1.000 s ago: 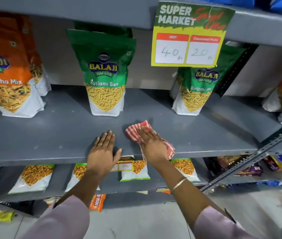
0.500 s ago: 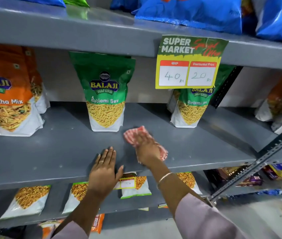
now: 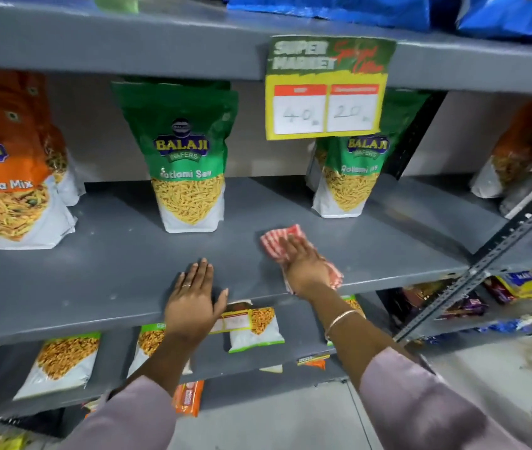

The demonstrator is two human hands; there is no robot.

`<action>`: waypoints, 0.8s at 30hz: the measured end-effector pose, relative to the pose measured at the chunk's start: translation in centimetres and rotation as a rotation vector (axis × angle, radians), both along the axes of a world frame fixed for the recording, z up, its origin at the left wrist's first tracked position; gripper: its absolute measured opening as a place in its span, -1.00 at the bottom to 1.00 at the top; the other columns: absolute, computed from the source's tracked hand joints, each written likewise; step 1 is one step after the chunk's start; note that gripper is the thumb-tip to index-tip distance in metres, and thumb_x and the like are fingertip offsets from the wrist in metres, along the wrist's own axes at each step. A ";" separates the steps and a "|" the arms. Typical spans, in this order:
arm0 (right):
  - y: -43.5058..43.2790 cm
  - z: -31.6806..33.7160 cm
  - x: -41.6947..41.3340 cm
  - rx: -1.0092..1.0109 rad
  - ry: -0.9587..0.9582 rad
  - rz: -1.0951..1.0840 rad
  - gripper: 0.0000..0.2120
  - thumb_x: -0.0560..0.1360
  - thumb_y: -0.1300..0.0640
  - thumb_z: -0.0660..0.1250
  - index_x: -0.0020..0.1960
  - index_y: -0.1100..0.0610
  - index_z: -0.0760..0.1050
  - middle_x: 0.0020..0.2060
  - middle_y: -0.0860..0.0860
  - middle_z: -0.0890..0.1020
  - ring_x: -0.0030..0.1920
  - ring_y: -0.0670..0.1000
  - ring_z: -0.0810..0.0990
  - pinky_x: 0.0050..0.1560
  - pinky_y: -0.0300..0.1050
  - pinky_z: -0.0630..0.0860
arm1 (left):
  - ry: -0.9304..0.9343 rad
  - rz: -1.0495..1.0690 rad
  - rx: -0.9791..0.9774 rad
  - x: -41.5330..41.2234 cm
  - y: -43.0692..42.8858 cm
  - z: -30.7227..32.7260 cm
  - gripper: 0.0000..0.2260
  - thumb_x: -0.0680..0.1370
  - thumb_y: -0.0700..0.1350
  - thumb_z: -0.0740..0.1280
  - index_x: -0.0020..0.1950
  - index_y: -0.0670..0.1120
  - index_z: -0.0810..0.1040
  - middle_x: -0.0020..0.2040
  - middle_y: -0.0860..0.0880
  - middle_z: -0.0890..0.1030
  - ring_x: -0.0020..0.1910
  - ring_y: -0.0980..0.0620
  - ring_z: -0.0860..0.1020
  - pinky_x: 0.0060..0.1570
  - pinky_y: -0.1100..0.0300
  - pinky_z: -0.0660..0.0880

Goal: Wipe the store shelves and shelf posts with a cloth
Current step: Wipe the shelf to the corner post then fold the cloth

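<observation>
Pressing cloth (image 3: pixel 277 241) flat under right hand (image 3: pixel 305 266), wiping shelf (image 3: pixel 112 271); left hand (image 3: pixel 193 302) resting open alongside. Posts (image 3: pixel 498 251), other shelves likely remaining.

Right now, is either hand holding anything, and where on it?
The right hand presses flat on the middle of the red striped cloth; the left hand holds nothing.

You're looking at grey metal store shelving (image 3: pixel 102 267) stacked in tiers, with a pale wall (image 3: pixel 95 138) showing behind the middle tier. A slotted grey post (image 3: pixel 498 254) cuts diagonally past the shelf's right edge. Down below, the floor (image 3: pixel 290 423) is light grey tile, a bit scuffed toward the right. Lighting is flat and even, pretty standard shop interior, with soft shadows under each tier.
</observation>
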State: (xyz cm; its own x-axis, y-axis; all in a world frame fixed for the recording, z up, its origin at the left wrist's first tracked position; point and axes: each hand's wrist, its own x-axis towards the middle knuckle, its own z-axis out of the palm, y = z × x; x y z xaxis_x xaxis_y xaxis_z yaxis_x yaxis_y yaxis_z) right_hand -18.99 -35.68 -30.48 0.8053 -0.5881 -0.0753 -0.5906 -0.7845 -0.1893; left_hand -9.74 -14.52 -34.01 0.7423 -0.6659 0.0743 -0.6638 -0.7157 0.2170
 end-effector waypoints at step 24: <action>-26.7 -0.5 -15.0 0.082 -0.338 -0.433 -0.47 0.52 0.19 0.20 0.47 0.12 0.19 0.38 0.21 0.41 0.37 0.20 0.43 0.35 0.10 0.41 | -0.037 -0.105 0.129 -15.6 -27.4 1.0 -0.24 0.59 0.21 -0.27 0.24 -0.26 0.53 0.25 -0.19 0.54 0.22 -0.14 0.52 0.32 0.07 0.10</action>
